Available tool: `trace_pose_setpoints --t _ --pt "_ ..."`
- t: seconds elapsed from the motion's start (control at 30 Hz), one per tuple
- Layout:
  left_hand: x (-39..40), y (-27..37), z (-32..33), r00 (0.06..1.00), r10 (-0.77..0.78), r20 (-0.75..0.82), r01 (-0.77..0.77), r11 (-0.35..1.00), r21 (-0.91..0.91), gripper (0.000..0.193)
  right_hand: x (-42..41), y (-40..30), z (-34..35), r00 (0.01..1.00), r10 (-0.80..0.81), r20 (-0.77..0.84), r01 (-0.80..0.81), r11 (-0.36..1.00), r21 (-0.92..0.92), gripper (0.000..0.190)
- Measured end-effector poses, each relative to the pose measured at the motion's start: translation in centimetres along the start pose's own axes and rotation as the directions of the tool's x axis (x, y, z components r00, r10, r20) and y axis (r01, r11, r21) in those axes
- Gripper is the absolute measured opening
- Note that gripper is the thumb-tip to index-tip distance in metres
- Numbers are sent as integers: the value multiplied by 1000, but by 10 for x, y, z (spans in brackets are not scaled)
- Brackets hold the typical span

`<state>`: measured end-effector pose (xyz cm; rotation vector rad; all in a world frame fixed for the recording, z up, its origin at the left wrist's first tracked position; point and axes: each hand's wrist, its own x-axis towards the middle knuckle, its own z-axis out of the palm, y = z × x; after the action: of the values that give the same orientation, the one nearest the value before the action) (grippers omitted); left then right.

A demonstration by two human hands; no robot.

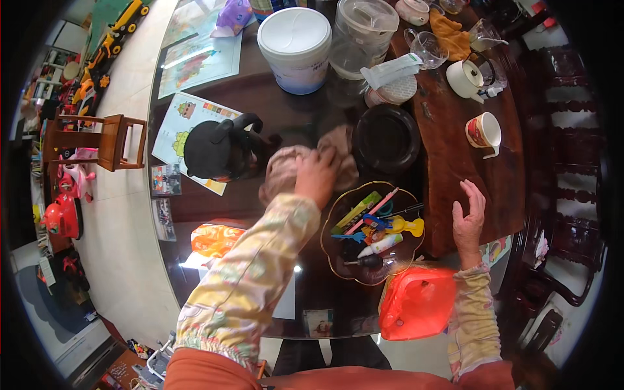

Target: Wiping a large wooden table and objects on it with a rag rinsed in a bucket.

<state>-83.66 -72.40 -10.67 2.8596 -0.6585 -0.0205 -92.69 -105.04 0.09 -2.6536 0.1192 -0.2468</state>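
Observation:
My left hand (317,176) presses down on a crumpled brownish-pink cloth (282,168) on the dark glossy table (312,273). Just right of the cloth lies a round black dish (387,138), and to its left stands a black electric kettle (209,148). My right hand (470,219) holds nothing, its fingers apart over the edge of a reddish-brown wooden tea board (443,185). Between my forearms sits a gold-rimmed, scalloped clear tray (325,248) with a pink pencil (375,209), a white bottle (381,245) and several small items.
A white lidded bucket (295,53) and a clear plastic container (363,39) stand at the back. A white teapot (464,78) and a paper cup (482,130) are on the tea board. Near me are a red plastic bag (417,304) and an orange packet (214,240).

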Motion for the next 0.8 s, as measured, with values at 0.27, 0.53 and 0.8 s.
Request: trace_pose_setpoints --t 0.27,0.53,0.8 --pt "57 -22 -3 989 -58 -139 71 993 93 35 -5 11 41 995 -52 -80 31 968 -248 44" --pt "11 0 -1 998 57 15 -58 996 68 41 -9 20 36 994 -33 -108 2 960 -282 43" --pt "52 -6 -9 998 27 -65 -17 988 152 41 -5 14 38 993 -56 -108 24 958 -285 43"
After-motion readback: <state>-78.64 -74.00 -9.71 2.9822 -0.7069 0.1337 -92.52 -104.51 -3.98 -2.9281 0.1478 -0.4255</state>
